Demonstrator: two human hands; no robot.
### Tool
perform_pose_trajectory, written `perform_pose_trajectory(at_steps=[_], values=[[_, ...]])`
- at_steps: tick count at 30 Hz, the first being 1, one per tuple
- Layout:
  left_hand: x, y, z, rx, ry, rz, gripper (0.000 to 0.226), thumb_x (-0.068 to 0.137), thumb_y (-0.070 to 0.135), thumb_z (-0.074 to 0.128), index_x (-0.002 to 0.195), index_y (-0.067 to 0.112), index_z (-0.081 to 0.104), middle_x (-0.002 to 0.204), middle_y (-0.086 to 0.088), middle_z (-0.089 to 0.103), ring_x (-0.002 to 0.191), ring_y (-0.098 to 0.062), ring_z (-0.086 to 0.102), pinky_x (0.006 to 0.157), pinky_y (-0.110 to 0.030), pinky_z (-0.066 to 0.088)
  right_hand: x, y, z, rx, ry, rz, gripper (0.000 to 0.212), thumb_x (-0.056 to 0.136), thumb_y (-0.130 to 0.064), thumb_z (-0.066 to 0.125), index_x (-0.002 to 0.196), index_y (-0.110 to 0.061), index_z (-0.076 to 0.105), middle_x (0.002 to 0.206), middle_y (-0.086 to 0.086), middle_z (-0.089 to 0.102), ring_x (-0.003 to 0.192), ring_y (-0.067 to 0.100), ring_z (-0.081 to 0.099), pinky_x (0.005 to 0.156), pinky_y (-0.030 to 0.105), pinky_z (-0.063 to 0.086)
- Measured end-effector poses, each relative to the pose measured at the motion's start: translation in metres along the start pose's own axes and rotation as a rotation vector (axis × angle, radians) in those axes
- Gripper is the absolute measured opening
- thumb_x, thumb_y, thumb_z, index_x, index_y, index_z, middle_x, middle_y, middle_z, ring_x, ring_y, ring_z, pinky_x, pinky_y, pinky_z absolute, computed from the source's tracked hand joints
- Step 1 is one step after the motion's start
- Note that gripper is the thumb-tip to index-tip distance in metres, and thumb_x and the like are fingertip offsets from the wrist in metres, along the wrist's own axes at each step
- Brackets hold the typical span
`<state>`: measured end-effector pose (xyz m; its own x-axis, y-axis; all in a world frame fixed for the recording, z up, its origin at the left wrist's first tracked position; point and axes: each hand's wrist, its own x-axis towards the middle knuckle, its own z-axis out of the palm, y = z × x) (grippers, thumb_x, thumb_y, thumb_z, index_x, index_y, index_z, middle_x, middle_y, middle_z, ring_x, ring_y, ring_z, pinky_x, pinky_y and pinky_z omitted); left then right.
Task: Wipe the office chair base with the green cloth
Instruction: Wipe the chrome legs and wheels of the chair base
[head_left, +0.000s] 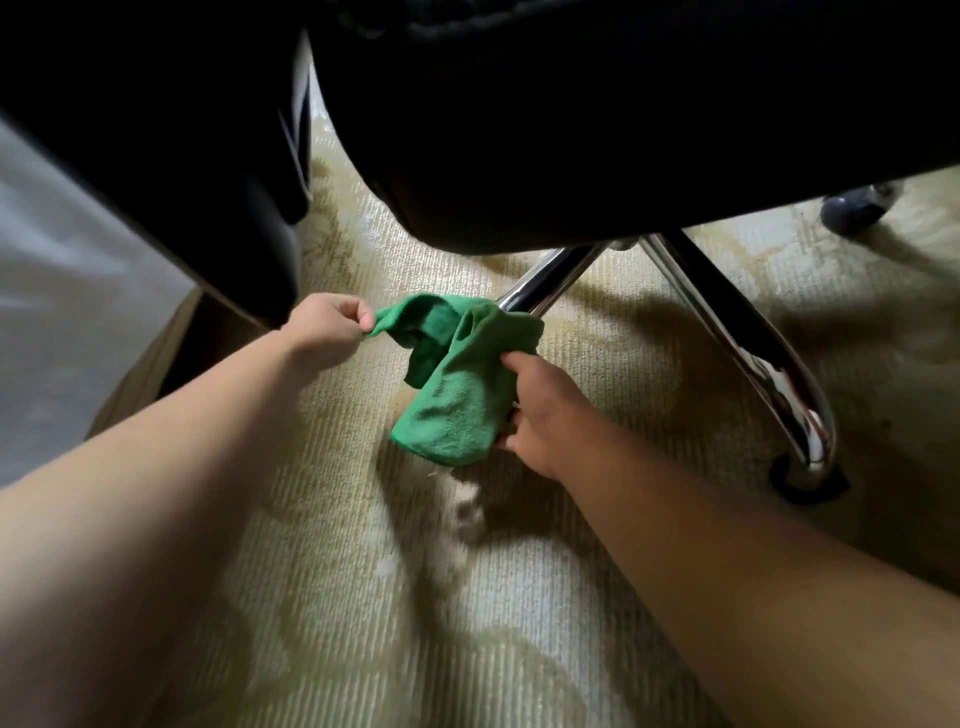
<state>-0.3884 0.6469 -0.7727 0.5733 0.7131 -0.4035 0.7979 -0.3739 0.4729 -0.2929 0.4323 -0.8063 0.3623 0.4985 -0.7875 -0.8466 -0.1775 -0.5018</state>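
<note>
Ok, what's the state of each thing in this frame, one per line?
Cloth: bunched over the near leg's end, held by both hands.
Left hand: pinches a cloth corner.
Right hand: grips the cloth.
Near leg: outer end covered by the cloth.
Other leg: bare, untouched.

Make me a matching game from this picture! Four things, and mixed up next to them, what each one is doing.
1 left hand
2 right hand
3 green cloth
4 grey wheel

A draped over a shiny chair leg
B pinches the cloth's corner
C sits at the top right
D grips the cloth's bulky end

Pairs: 1-B, 2-D, 3-A, 4-C
</note>
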Motion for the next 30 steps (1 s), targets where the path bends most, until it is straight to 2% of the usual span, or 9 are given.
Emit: perform_pose_trajectory(at_steps=[3,5,8,12,16,21,25,27,30], values=[[-0.003,-0.004,-0.001,0.369,-0.025,-0.104,0.03,0.091,-0.004,0.048,0.086,0.014,0.072,0.09,-0.006,0.068,0.083,-0.027,0.061,0.071,-0.024,0.053,-0.002,-0.002,0.0,0.032,-0.025,0.012,0.033,0.104,-0.036,0.051,0.135,-0.027,0.057,0.127,0.003,0.067,0.113,0.027,0.063,0.105,0.058,0.047],[-0.005,0.005,0.004,0.378,0.071,-0.082,0.025,0.094,0.008,0.05,0.1,0.014,0.073,0.11,-0.011,0.073,0.102,-0.033,0.066,0.094,-0.041,0.057,-0.002,-0.002,0.0,0.03,-0.034,0.019,0.034,0.104,-0.036,0.051,0.136,-0.025,0.057,0.13,0.005,0.067,0.117,0.027,0.063,0.108,0.058,0.045],[-0.005,0.041,0.016,0.123,0.145,0.12,0.028,0.108,0.016,0.043,0.126,0.011,0.063,0.129,-0.009,0.066,0.116,-0.027,0.061,0.099,-0.036,0.048,0.001,0.0,0.0,0.013,-0.033,0.026,0.038,0.102,-0.039,0.052,0.137,-0.026,0.057,0.13,0.004,0.068,0.118,0.028,0.064,0.109,0.059,0.044],[-0.008,0.082,0.036,-0.049,-0.097,0.276,0.042,0.108,-0.001,0.044,0.145,0.015,0.054,0.148,-0.005,0.059,0.137,-0.02,0.055,0.101,-0.025,0.044,0.004,0.0,-0.003,0.025,-0.053,0.047,0.039,0.102,-0.04,0.05,0.139,-0.026,0.056,0.13,0.006,0.068,0.116,0.029,0.064,0.109,0.061,0.043],[-0.005,0.079,0.048,-0.046,-0.305,0.198,0.059,0.104,-0.008,0.05,0.154,0.022,0.048,0.148,-0.011,0.057,0.123,-0.023,0.059,0.09,-0.029,0.052,0.001,-0.003,-0.004,0.031,-0.086,0.056,0.038,0.104,-0.039,0.049,0.137,-0.024,0.058,0.128,0.006,0.069,0.115,0.027,0.064,0.111,0.06,0.042],[0.001,0.067,0.052,-0.119,-0.449,0.071,0.028,0.116,0.029,0.036,0.132,0.021,0.057,0.112,-0.012,0.066,0.084,-0.02,0.065,0.059,-0.026,0.054,0.003,-0.002,-0.003,0.025,-0.083,0.053,0.035,0.103,-0.039,0.049,0.132,-0.025,0.062,0.123,0.003,0.073,0.114,0.024,0.066,0.11,0.055,0.044],[0.005,0.064,0.062,-0.082,-0.544,-0.009,0.068,0.112,0.058,0.013,0.107,0.009,0.06,0.087,-0.014,0.065,0.075,-0.024,0.062,0.066,-0.028,0.052,0.0,-0.005,-0.003,0.019,-0.072,0.049,0.031,0.104,-0.037,0.047,0.127,-0.023,0.063,0.123,0.003,0.073,0.113,0.024,0.066,0.108,0.052,0.045],[0.009,0.066,0.062,0.022,-0.527,0.052,0.049,0.115,0.046,0.027,0.105,0.009,0.057,0.087,-0.009,0.065,0.078,-0.024,0.064,0.068,-0.029,0.056,-0.002,-0.006,-0.003,0.033,-0.072,0.051,0.03,0.104,-0.036,0.047,0.125,-0.021,0.064,0.12,0.004,0.073,0.111,0.023,0.066,0.103,0.046,0.048],[0.028,0.056,0.056,0.327,-0.4,0.185,0.014,0.105,0.024,0.061,0.117,0.031,0.061,0.12,-0.007,0.066,0.107,-0.028,0.064,0.097,-0.043,0.058,-0.003,-0.006,-0.002,0.05,-0.076,0.061,0.032,0.104,-0.035,0.047,0.126,-0.02,0.064,0.122,0.005,0.073,0.112,0.024,0.066,0.103,0.046,0.049]])
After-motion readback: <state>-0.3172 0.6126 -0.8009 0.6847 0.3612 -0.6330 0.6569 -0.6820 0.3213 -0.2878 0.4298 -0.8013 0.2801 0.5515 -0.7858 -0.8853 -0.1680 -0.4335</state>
